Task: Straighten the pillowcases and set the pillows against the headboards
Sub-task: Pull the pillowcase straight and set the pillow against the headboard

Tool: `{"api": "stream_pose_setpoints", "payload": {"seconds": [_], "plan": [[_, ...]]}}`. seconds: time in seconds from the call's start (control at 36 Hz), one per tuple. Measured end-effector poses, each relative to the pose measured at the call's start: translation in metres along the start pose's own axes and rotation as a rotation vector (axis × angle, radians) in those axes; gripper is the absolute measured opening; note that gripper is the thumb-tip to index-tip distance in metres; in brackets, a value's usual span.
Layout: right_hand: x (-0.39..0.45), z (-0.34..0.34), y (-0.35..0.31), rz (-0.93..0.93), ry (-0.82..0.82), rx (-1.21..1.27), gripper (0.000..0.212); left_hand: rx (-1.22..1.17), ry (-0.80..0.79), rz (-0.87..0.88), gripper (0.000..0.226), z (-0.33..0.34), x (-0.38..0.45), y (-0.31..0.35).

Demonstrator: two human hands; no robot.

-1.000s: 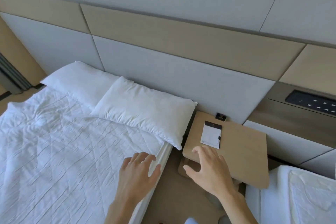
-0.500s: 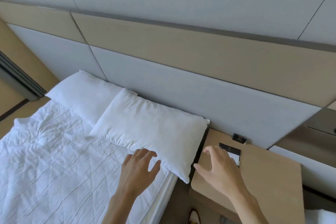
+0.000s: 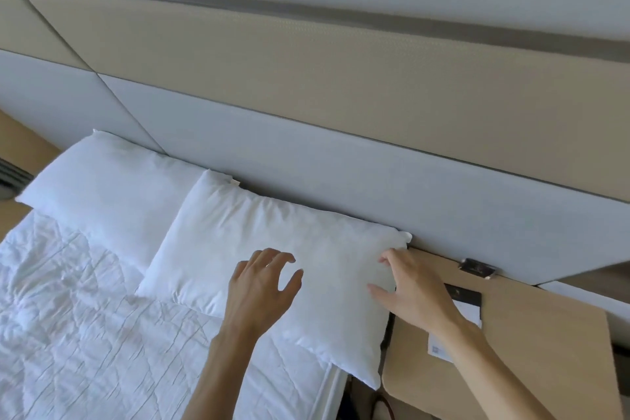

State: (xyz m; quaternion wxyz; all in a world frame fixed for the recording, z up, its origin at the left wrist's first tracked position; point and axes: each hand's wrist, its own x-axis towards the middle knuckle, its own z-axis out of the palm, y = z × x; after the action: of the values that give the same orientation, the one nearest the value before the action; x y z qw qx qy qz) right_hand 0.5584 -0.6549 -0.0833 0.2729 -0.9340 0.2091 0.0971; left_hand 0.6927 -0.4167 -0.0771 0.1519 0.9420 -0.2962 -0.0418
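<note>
Both hands are poised over the near pillow at the head of the bed.

The near pillow (image 3: 272, 249) lies flat on the bed (image 3: 85, 334), its long edge against the headboard (image 3: 341, 174), partly overlapping the far pillow (image 3: 102, 187). The left hand (image 3: 259, 286) hovers above it, fingers loosely curled, nothing held. The right hand (image 3: 412, 290) is spread at the pillow's end by the bedside counter (image 3: 545, 351); whether contact is made cannot be told, and no grip is closed. If the end is seized carelessly, the pillow's overhanging corner could be dragged off the mattress edge, or the notepad (image 3: 467, 310) on the counter knocked by the right forearm.
</note>
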Motion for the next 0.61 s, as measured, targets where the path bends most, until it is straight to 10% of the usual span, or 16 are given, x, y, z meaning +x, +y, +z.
{"api": "stream_pose_setpoints", "payload": {"seconds": [0.61], "plan": [[0.264,0.165,0.031,-0.041,-0.216,-0.013,0.064,0.057,-0.434,0.269,0.064,0.225,0.223,-0.154]]}}
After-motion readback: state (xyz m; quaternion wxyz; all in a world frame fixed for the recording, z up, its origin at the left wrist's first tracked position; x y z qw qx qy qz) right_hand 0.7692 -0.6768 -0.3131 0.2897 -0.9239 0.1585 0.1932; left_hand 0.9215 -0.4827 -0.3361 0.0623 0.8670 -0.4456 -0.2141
